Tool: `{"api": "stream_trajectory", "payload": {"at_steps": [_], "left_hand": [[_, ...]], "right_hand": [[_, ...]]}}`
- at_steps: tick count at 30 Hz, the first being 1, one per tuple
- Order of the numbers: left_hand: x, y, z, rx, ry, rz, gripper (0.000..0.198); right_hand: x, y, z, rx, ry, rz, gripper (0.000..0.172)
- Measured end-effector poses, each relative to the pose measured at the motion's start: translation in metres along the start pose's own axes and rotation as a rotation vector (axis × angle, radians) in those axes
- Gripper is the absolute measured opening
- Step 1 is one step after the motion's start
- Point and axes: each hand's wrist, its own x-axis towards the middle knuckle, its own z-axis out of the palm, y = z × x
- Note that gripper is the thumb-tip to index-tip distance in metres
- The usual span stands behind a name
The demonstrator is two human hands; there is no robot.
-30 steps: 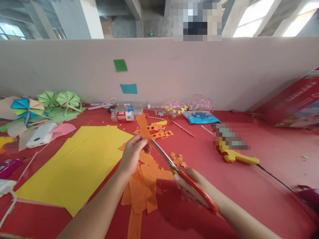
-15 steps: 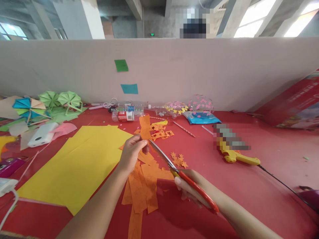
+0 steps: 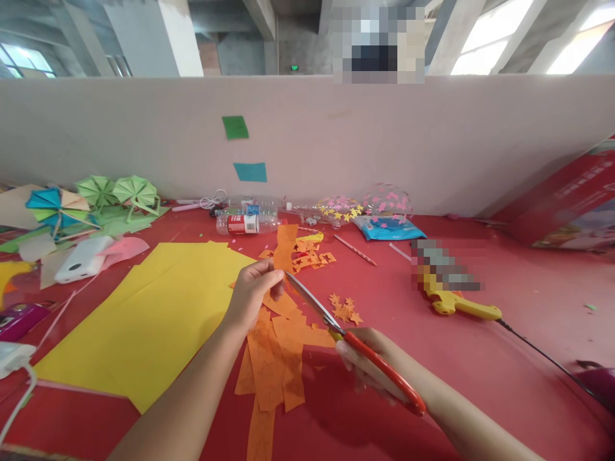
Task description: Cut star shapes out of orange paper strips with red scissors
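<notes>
Scissors (image 3: 356, 341) pointing forward-left, axis diagonal, orange strip (image 3: 286, 246) upright (both in hands (image 3: 254, 289))

Yellow corded tool (image 3: 468, 308) at right, blue packet (image 3: 401, 232) and red-labelled bottle (image 3: 243, 224) near the pale partition (image 3: 375, 141)

red table (image 3: 403, 294) | yellow sheets (image 3: 148, 320) | orange paper strips (image 3: 268, 371) | orange stars (image 3: 343, 312) | blue packet (image 3: 398, 231)

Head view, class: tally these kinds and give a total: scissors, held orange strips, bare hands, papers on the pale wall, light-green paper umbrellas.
Scissors: 1
Held orange strip: 1
Left hand, right hand: 2
Green paper, blue paper: 2
Light-green umbrellas: 2
Total: 8
</notes>
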Motion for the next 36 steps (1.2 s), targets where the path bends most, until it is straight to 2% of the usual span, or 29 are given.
{"api": "stream_trajectory", "payload": {"at_steps": [24,36], "left_hand": [[0.001,0.000,-0.002,0.001,0.010,-0.013,0.020],[-0.005,-0.011,0.013,-0.126,0.046,0.041,0.013]], "right_hand": [[0.000,-0.001,0.001,0.019,0.004,-0.017,0.053],[0.003,0.003,0.007,0.077,0.052,-0.051,0.056]]}}
